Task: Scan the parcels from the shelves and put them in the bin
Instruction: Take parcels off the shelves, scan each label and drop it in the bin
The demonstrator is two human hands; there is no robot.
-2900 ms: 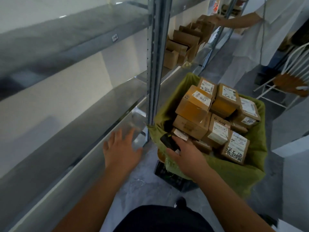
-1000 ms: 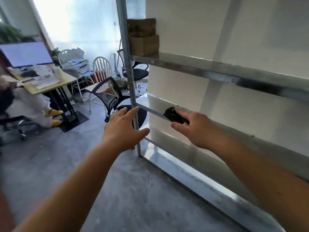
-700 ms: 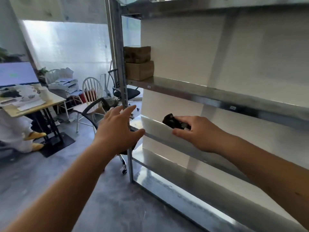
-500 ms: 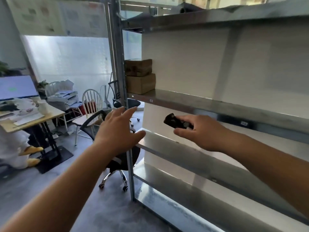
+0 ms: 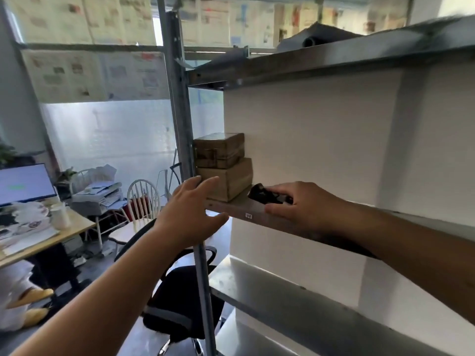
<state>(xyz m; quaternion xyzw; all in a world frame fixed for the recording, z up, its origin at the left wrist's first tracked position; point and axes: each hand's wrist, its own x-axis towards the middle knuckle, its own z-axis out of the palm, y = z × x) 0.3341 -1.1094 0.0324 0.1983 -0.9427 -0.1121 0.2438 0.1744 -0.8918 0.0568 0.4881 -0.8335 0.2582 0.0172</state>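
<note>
Reach-for-parcel step, judged: two stacked brown cardboard parcels (image 5: 222, 165) sat at the left end of the grey metal shelf (image 5: 257, 214), left hand (image 5: 191, 217) spread open just before the lower box, right hand (image 5: 303, 206) gripping a small black handheld scanner (image 5: 266, 195) beside them, next needing scanner aimed at a label

black office chair (image 5: 180, 299), white chair (image 5: 141, 199), monitor (image 5: 24, 183) on desk (image 5: 74, 227).

Two bare forearms, without sleeves, watch, or wristband, enter from the lower edge. The left hand (image 5: 189, 217) and the right hand (image 5: 305, 205) are ungloved and show no rings. The fingernails are short and unpainted.
</note>
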